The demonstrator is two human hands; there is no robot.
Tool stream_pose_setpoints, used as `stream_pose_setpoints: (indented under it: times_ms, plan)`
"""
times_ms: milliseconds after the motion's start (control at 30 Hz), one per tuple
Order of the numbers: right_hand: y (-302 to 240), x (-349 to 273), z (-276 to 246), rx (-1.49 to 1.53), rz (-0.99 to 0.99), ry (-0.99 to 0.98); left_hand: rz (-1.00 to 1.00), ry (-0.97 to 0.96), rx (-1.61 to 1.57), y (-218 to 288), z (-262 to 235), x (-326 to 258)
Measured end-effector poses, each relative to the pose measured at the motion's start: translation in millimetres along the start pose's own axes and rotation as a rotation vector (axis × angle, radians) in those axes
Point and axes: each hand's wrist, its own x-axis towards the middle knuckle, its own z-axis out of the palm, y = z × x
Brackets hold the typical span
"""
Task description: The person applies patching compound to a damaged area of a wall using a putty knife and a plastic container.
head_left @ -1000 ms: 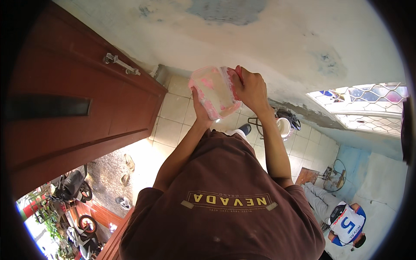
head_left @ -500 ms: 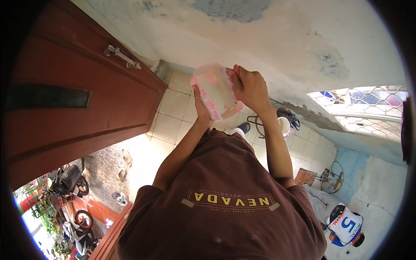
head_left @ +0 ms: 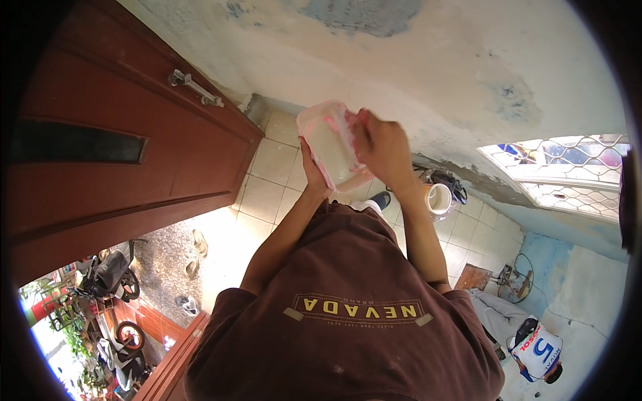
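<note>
My left hand holds a clear plastic tub in front of me, with its fingers and thumb along the left and lower side. The tub is rectangular and tilted, and pink paste is smeared on its walls. At the tub's right edge, my right hand is closed, its fingers curled against the wall. Something pink shows at those fingers, but the hand covers most of it and some blur hides its kind.
A patchy plastered wall rises ahead, and a brown door stands left. A white bucket is on the floor at right. Another person sits farther right. Sandals and motorcycles lie beyond the doorway.
The tub has tilted, showing its inside at a different angle. My right hand has turned and shifted slightly at the tub's right edge. The whole view has moved a little.
</note>
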Motion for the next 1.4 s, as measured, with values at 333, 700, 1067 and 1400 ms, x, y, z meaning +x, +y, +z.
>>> stream_pose_setpoints:
  times_ms: [333,700,1067,1400]
  plan:
    - [1,-20,22,0.060,-0.009,0.046,0.007,-0.041,0.066,-4,2,0]
    - [44,-33,3,0.780,0.434,0.091,-0.084,-0.055,-0.031,4,17,-2]
    - [112,-78,27,2.815,0.226,-0.437,-0.283,-0.066,-0.059,-27,-17,11]
    - [137,-90,-67,2.181,0.798,0.436,-0.317,-0.028,-0.144,-106,31,43]
